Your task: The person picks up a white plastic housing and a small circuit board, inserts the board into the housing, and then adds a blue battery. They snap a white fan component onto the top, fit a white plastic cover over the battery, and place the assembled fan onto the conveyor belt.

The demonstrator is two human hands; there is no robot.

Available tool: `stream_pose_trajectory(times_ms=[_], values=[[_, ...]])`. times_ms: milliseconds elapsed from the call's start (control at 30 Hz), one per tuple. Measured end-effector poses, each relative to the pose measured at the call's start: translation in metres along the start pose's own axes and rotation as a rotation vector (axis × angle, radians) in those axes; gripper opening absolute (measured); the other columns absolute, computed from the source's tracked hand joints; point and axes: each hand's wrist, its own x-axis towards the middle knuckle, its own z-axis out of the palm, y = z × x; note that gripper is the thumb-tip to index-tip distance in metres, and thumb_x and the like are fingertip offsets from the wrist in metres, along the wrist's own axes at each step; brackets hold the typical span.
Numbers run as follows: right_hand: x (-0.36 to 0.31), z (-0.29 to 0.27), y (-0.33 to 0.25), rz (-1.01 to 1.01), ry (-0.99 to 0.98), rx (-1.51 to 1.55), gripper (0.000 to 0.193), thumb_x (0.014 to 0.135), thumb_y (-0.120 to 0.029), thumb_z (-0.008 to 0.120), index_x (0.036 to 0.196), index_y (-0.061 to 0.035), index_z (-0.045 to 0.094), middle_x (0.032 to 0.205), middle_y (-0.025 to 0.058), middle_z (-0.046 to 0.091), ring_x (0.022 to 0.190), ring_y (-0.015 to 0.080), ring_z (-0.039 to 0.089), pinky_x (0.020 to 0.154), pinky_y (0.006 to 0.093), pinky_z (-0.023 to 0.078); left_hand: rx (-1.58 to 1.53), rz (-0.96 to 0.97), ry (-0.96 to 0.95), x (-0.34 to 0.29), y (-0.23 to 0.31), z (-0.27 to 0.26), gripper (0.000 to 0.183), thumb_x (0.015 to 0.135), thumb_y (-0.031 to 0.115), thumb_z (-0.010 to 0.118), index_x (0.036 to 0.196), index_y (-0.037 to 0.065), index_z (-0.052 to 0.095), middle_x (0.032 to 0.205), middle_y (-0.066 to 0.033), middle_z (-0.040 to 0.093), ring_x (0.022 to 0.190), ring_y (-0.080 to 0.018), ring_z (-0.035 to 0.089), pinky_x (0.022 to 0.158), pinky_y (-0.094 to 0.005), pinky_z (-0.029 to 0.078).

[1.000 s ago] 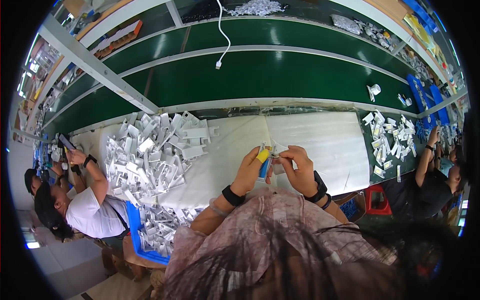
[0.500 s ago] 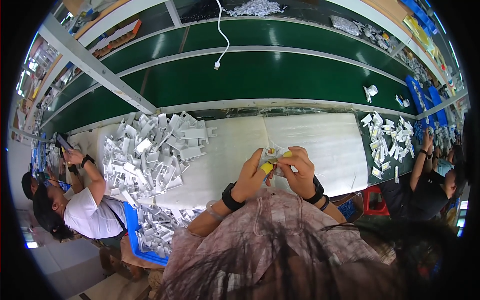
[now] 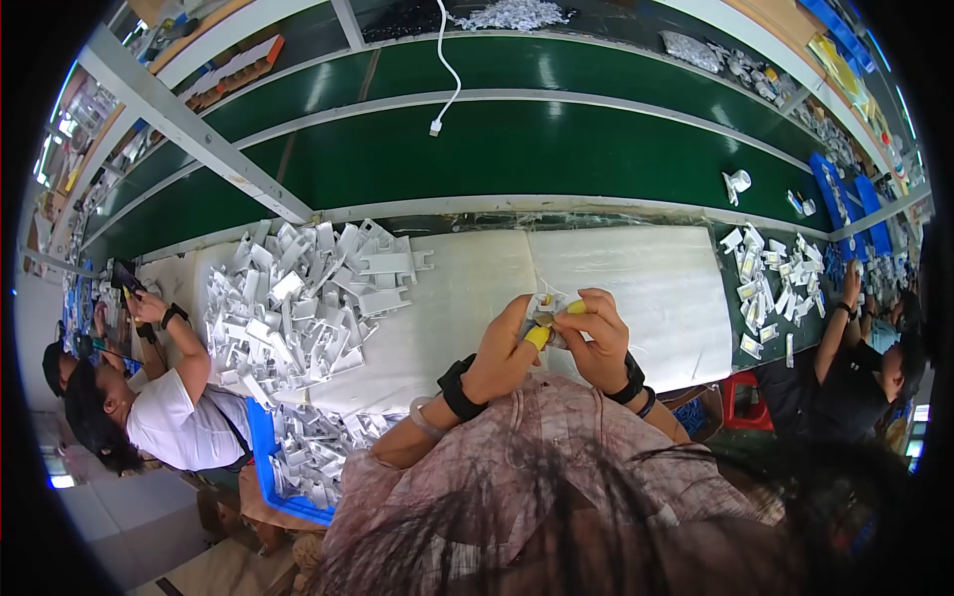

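Note:
Over the pale work mat, close to my body, both hands meet on one small white plastic part. My left hand is closed on its left side, a yellow cover on the thumb. From the right, my right hand pinches at the same part, also with yellow on a fingertip. Fingers hide most of the part, and I cannot make out its details. A large heap of white plastic housings lies on the mat to the left of my hands.
A blue bin of similar white pieces stands below the heap. Smaller white parts lie at the right. A white cable hangs over the green conveyor belt. Co-workers sit at left and right; a red stool is near.
My hands stay together on the part, with small shifts of the fingers. The co-worker's hand at the right has moved slightly.

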Motion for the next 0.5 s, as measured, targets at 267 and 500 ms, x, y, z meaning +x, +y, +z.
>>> stream_pose_trajectory(times_ms=[267, 500], values=[[0.000, 0.000, -0.001, -0.001, -0.001, 0.006, 0.022, 0.071, 0.005, 0.074, 0.090, -0.0053, 0.067, 0.086, 0.0093, 0.062, 0.089, 0.0302, 0.059, 0.087, 0.0403, 0.046, 0.119, 0.046, 0.017, -0.001, -0.003, -0.001, 0.032, 0.091, 0.005, 0.044, 0.123, 0.001, 0.046, 0.090, -0.0041, 0.057, 0.071, -0.0078, 0.053, 0.058, -0.0229, 0.049], [-0.001, 0.003, 0.000, 0.022, -0.014, 0.004, 0.023, 0.071, 0.006, 0.073, 0.090, -0.0057, 0.066, 0.085, 0.0094, 0.062, 0.090, 0.0309, 0.058, 0.087, 0.0405, 0.046, 0.062, 0.039, 0.029, -0.002, -0.009, -0.001, 0.033, 0.094, 0.011, 0.046, 0.125, 0.001, 0.045, 0.088, -0.0029, 0.055, 0.069, -0.0070, 0.051, 0.057, -0.0214, 0.046]])
